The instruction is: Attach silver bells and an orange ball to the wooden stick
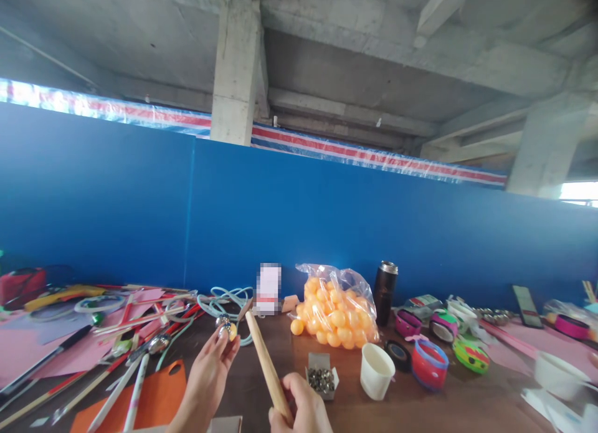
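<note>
My left hand (212, 364) is closed, its fingertips pinching shiny round balls (226, 326), silver and gold, that look like small bells. In my right hand (303, 405) I grip a plain wooden stick (265, 358) by its lower end. The stick leans up and to the left, its top near the balls but apart from them. Just right of my right hand is a small open box (322, 378) full of small metal pieces. Beneath my left forearm lies an orange sheet (161, 392) with a hole in it. Light-blue cord (227, 296) is coiled behind my left hand.
A clear bag of orange balls (334, 314) stands at the back, one loose ball (296, 326) beside it. Right of it are a black bottle (385, 290), paper cup (376, 372), tape roll (398, 355) and red-blue cup (430, 364). Sticks and paper clutter the left; a blue partition (299, 215) stands behind.
</note>
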A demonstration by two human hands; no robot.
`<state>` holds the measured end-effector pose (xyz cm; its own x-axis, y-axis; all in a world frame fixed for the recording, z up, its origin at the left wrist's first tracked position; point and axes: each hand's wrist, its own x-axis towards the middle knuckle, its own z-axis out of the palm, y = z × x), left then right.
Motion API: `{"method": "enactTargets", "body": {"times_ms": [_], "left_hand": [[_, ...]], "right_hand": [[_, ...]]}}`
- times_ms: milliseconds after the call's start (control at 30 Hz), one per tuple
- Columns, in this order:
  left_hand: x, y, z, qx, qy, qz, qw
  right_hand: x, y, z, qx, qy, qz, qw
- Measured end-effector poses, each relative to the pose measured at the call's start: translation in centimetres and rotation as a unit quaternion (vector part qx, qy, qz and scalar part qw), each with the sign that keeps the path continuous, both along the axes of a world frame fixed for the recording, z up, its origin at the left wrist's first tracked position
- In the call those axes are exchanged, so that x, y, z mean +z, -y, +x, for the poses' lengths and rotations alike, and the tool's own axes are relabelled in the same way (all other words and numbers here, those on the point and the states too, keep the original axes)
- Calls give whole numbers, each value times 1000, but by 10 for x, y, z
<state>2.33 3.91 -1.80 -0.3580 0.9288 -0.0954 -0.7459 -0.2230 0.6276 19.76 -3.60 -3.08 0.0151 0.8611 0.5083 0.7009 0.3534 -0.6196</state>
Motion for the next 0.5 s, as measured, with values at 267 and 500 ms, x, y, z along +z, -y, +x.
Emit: {"method": "enactTargets", "body": {"times_ms": [267, 500], "left_hand": [[1, 1, 2, -23, 7, 25, 999], [-2, -1, 2, -34, 1, 40, 999]], "right_hand": [[8, -1, 4, 49, -37, 1, 998], [6, 0, 3, 67, -29, 15, 997]]}}
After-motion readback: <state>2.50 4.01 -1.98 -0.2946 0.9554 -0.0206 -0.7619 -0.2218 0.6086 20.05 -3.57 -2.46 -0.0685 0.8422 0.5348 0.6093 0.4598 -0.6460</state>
